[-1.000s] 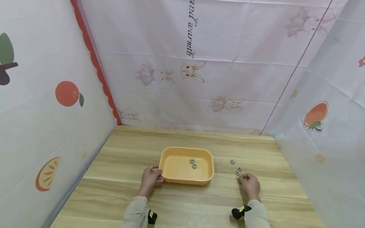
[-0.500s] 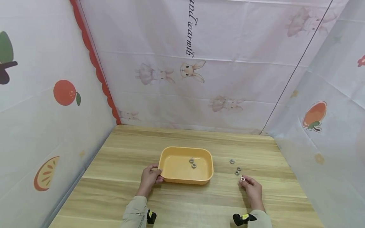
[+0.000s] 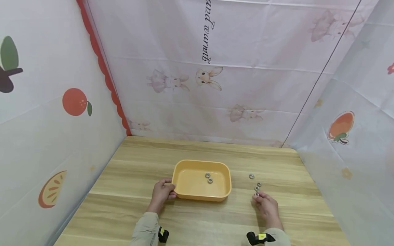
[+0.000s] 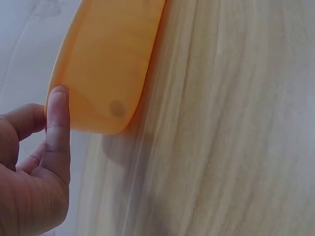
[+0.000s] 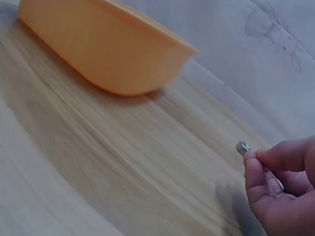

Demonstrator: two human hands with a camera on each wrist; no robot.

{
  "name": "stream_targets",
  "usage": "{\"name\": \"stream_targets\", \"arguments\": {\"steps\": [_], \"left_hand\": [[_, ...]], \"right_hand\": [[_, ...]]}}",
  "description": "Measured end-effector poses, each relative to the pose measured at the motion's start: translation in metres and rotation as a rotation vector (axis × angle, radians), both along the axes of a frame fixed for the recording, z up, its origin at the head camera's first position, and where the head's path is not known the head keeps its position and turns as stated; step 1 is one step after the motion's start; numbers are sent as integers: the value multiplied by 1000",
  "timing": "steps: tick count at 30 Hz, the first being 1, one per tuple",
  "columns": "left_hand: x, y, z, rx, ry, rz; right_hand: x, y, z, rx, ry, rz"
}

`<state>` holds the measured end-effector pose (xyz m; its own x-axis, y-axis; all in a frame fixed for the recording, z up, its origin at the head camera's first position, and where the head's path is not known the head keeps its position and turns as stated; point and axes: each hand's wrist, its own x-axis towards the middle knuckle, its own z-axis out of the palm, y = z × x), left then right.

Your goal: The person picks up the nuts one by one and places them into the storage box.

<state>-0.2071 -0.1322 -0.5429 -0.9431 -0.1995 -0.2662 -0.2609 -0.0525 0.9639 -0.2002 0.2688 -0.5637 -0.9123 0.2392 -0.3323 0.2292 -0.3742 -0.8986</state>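
A yellow-orange plastic tray [image 3: 197, 197] sits on the table with two metal hex nuts inside, a nut [image 3: 207, 175] and a second nut [image 3: 210, 181] close by it. My left hand [image 3: 161, 194] grips the tray's left end, thumb on the outer wall in the left wrist view. To the right of the tray, my right hand [image 3: 267, 206] pinches a hex nut [image 3: 257, 194] between thumb and fingertips. Just beyond those fingertips lie a nut [image 3: 257, 188], another nut [image 3: 259, 184] and, farther back, a third nut [image 3: 251, 176].
The wood-grain table [image 3: 215, 222] is enclosed by a printed back cloth [image 3: 184, 130] and side cloths with fruit pictures. Black wrist cameras, such as the right one [image 3: 260, 238], sit at both cuffs.
My right hand has lifted a nut from the table, drawn back slightly, then moved a little left with it. The left hand and tray have stayed in place.
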Motion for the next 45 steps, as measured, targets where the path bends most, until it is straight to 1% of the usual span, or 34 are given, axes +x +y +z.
{"name": "stream_targets", "arguments": {"steps": [1,3,6,10,14,17,19,26,30,32,37,40,45], "left_hand": [[0,-1,0,-3,-5,1],[-1,-2,0,-11,-10,-2],[-2,-2,1,-6,-14,-6],[-4,-2,3,4,-8,-1],[-5,-1,5,13,-2,8],[-6,-1,5,14,1,18],[-6,-2,5,12,3,29],[-5,-2,4,6,9,21],[-6,-2,4,4,15,24],[-6,-3,4,5,10,25],[-7,-3,3,7,8,17],[-7,-3,0,6,-5,18],[-5,-1,-3,7,-12,11]], "right_hand": [[1,-3,2,-46,-2,11],[1,-8,6,-86,-10,26],[-2,-16,12,-87,-15,42],[-11,-26,20,-77,2,66],[-21,-33,27,-80,42,94],[-25,-38,31,-59,70,125],[-28,-42,34,-34,71,145],[-35,-56,48,87,42,214],[-43,-64,55,140,32,256],[-47,-68,58,155,43,279],[-58,-77,60,169,86,321],[-62,-83,59,177,89,339],[-68,-93,61,236,77,370]]}}
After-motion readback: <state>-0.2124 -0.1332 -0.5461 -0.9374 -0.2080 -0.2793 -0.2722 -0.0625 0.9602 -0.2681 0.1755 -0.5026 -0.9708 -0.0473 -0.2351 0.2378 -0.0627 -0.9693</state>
